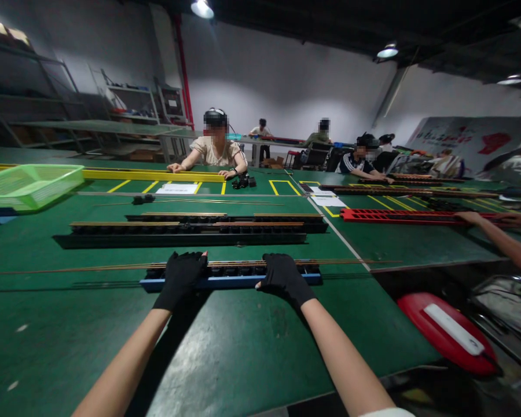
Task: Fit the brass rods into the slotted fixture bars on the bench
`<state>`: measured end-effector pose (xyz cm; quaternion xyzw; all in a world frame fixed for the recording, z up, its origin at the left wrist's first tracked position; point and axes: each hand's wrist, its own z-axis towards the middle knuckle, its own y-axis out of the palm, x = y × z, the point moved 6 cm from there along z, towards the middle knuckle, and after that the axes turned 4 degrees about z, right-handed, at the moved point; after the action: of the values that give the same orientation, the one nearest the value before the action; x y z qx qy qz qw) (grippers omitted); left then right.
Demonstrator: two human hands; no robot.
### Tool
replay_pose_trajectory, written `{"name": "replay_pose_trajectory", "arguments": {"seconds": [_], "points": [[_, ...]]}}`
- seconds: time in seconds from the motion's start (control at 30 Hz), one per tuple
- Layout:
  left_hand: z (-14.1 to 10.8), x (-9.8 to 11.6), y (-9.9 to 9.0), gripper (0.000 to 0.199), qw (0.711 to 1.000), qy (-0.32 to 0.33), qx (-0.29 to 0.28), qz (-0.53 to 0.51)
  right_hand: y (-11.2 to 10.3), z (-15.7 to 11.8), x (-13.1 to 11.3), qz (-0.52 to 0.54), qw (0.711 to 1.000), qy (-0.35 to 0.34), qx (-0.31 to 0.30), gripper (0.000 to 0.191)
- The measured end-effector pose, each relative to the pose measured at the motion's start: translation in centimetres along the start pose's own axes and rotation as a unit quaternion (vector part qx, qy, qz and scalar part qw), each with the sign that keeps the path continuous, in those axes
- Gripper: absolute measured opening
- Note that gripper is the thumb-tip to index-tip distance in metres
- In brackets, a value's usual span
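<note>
A long blue rail (pixel 232 282) with a row of black pieces (pixel 237 270) in it lies across the green table in front of me. Thin copper-coloured rods (pixel 113 269) run along its top and stick out past both ends. My left hand (pixel 183 278), in a black glove with bare fingertips, grips the rail left of its middle. My right hand (pixel 284 278), gloved alike, grips it farther right, thumb at the near side and fingers over the top. Just beyond lie dark rails (pixel 186 238) bearing similar rods.
A light green basket (pixel 35 185) stands at the left. Across the table a person handles a yellow rail (pixel 156 175). To the right, another person's hand (pixel 471 218) is at a red rail (pixel 399 216). A red stool seat (pixel 447 333) sits beside the table's right edge.
</note>
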<state>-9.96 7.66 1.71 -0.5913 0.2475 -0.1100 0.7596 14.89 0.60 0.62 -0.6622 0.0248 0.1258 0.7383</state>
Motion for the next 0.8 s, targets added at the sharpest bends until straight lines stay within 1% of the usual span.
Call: {"name": "replay_pose_trajectory", "arguments": {"seconds": [0.1,0.17,0.23,0.3,0.33,0.4,0.47,0.53,0.63,0.7,0.8], "points": [[0.2,-0.4,0.0,0.045,1.000,-0.004,-0.019,-0.010,0.0,-0.1,-0.1,0.003,1.000,0.004,-0.006,0.084],[0.2,-1.2,-0.2,0.043,1.000,-0.003,-0.016,-0.022,-0.1,-0.1,-0.1,0.007,1.000,0.004,0.000,0.084],[0.0,-2.9,-0.6,0.044,0.999,-0.026,0.020,-0.018,-0.3,-0.2,-0.2,0.011,1.000,0.000,0.009,0.084],[-0.6,-5.0,-0.7,0.044,0.996,-0.067,0.065,0.002,-0.2,-0.3,-0.2,0.016,1.000,-0.005,0.009,0.086],[-1.0,-5.8,-0.5,0.044,0.995,-0.074,0.071,0.015,-0.1,-0.3,-0.1,0.018,1.000,-0.006,0.005,0.087],[-1.6,-6.9,0.4,0.044,0.996,-0.070,0.036,0.028,0.1,-0.2,0.0,0.020,1.000,-0.003,-0.004,0.086],[-2.1,-7.3,1.2,0.048,0.998,-0.062,-0.003,0.024,0.2,-0.2,0.1,0.020,1.000,-0.001,-0.005,0.084],[-2.2,-7.3,1.5,0.055,0.997,-0.071,-0.016,0.014,0.2,-0.1,0.2,0.019,1.000,-0.001,-0.001,0.085],[-1.9,-7.1,1.5,0.060,0.994,-0.110,-0.004,0.005,0.2,-0.2,0.1,0.018,1.000,-0.005,0.007,0.085],[-1.8,-7.1,1.5,0.058,0.992,-0.126,0.009,-0.004,0.1,-0.1,0.1,0.018,1.000,-0.009,0.011,0.085],[-1.9,-7.3,1.8,0.053,0.993,-0.112,0.019,-0.035,0.0,0.0,0.0,0.011,1.000,-0.003,0.003,0.084]]}}
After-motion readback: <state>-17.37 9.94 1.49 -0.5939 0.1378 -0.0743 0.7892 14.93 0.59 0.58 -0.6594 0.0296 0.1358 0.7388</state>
